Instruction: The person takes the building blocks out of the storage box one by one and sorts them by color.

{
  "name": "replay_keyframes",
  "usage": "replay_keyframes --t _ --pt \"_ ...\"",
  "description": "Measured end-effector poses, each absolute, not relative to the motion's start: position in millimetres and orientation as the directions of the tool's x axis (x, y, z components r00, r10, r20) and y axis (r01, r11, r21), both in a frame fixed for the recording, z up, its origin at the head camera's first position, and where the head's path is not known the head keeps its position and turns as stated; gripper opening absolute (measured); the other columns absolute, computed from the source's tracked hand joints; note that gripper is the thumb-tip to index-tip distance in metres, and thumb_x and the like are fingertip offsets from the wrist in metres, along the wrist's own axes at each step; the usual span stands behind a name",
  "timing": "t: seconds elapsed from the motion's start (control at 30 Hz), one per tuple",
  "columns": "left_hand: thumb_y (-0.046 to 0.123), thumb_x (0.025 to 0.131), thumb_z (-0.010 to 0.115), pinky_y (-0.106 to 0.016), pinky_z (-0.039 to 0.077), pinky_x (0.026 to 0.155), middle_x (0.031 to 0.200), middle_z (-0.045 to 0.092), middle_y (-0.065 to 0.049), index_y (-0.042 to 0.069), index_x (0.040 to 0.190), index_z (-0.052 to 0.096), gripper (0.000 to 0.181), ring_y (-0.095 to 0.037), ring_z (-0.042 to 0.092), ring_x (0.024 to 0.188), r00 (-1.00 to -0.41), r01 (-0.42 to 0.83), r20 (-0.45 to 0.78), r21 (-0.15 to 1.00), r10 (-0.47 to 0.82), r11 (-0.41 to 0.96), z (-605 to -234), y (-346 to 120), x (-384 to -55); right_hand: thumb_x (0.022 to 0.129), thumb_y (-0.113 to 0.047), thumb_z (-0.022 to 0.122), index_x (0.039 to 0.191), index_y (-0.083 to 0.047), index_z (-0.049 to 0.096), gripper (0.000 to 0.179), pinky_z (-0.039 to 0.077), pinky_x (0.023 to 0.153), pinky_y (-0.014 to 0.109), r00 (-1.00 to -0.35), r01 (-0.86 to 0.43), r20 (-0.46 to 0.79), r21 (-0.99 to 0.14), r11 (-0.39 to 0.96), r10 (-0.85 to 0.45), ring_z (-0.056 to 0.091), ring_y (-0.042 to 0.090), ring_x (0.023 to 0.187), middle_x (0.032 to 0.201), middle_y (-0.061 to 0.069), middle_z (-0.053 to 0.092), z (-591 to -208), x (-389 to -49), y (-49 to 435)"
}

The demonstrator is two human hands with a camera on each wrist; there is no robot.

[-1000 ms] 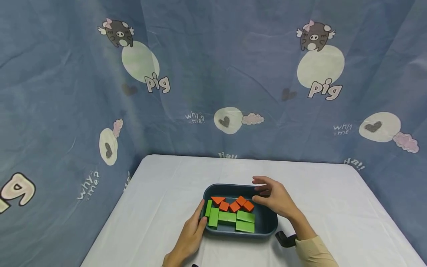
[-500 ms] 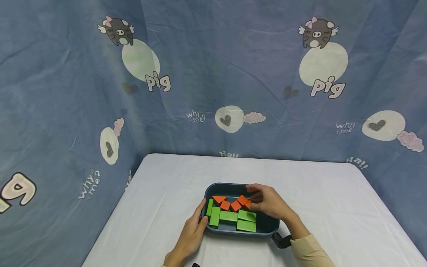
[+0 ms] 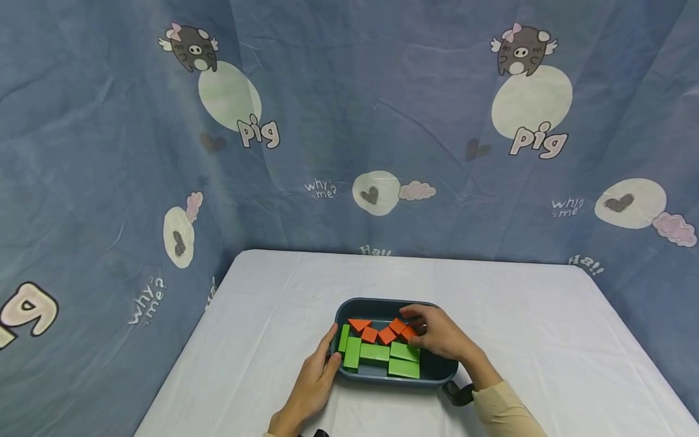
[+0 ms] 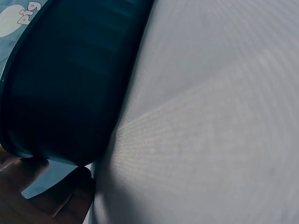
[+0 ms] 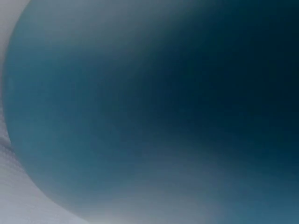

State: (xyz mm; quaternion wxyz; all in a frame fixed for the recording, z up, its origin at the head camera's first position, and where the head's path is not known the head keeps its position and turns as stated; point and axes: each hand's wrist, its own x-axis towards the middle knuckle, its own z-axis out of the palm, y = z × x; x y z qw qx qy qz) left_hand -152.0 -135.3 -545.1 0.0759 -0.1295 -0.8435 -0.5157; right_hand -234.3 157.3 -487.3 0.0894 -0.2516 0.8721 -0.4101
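Observation:
A dark teal tray (image 3: 382, 381) stands on the white table with wooden-looking blocks lying inside. Along its left end lies my left hand (image 3: 314, 376), fingers fairly straight, fingertips against the outer wall; the left wrist view shows these fingers (image 4: 70, 191) at the tray's end. My right hand (image 3: 442, 334) reaches over the right side, thumb and bent fingers around the rightmost orange block (image 3: 407, 332), which is partly hidden. An orange triangle (image 3: 359, 325) and other orange blocks (image 3: 386, 335) form a zigzag row. Several green blocks (image 3: 374, 353) lie in front of them.
A white cloth covers the table (image 3: 295, 291). Behind it hangs a blue curtain (image 3: 327, 121) printed with pigs. A black strap-like device (image 3: 457, 394) sits by the right wrist, close to the tray's near right corner. The right wrist view is mostly blurred teal tray wall (image 5: 70, 116).
My right hand has come down and left from above the tray's right end, and its fingers have closed in around the rightmost orange block. The left hand stays at the tray's left end.

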Motion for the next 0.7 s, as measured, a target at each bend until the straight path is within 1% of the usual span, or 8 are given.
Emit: replay_keyframes --t 0.27,0.5,0.7 --pt "0.016 0.108 0.05 -0.051 0.031 0.116 0.157 0.042 -0.015 0.005 0.158 0.035 0.053 -0.026 0.039 0.144 -0.956 0.295 0.261 0.852 0.137 0.433 -545.7 -135.1 -152.7 0.077 0.018 0.073 0.127 0.003 0.064 0.053 0.058 0.089 0.045 -0.856 -0.364 0.021 -0.734 0.574 -0.517 0.068 0.031 0.106 0.126 0.017 0.066 -488.5 -234.1 157.7" --pt "0.018 0.108 0.05 -0.053 0.029 0.117 0.158 0.041 -0.013 0.008 0.159 0.035 0.054 -0.026 0.037 0.145 -0.962 0.273 0.239 0.864 0.133 0.423 -546.1 -135.6 -153.2 0.073 0.021 0.07 0.113 -0.001 0.07 0.046 0.057 0.089 0.047 -0.866 -0.369 -0.001 -0.673 0.641 -0.5 0.065 0.024 0.1 0.117 0.012 0.067 -486.5 -232.1 155.5" --pt "0.019 0.108 0.05 -0.053 0.028 0.117 0.159 0.04 -0.012 0.009 0.159 0.034 0.054 -0.026 0.036 0.145 -0.964 0.263 0.227 0.87 0.135 0.418 -546.4 -135.8 -152.1 0.068 0.026 0.062 0.108 -0.004 0.07 0.051 0.055 0.092 0.046 -0.868 -0.388 -0.003 -0.621 0.681 -0.497 0.061 0.021 0.101 0.114 0.009 0.067 -489.1 -231.2 153.8"
